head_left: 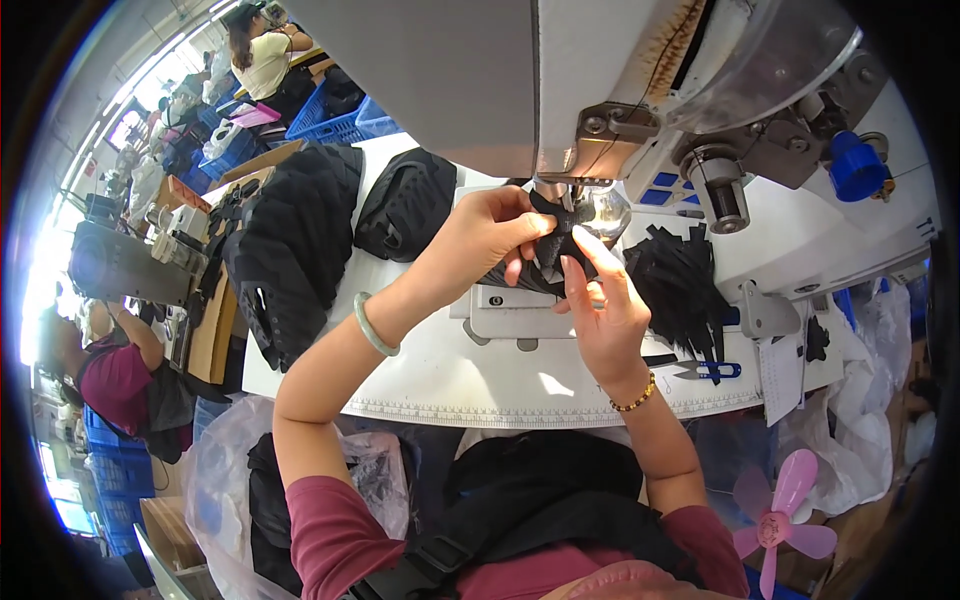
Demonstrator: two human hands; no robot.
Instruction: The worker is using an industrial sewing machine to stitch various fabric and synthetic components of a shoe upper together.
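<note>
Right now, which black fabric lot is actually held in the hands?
The small black piece under the needle, pinched by both hands; the strip pile and stacked panels lie untouched.

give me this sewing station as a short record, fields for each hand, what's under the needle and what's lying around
left hand: left hand pinches a small black fabric piece at the needle area
right hand: right hand steadies the same piece from below, fingers up
machine: sewing machine head overhangs the hands
table: white sewing table with a ruler strip on its front edge
right of hands: pile of black strips, blue-handled snips
left of hands: stacked black quilted panels
lower right: pink fan
</note>
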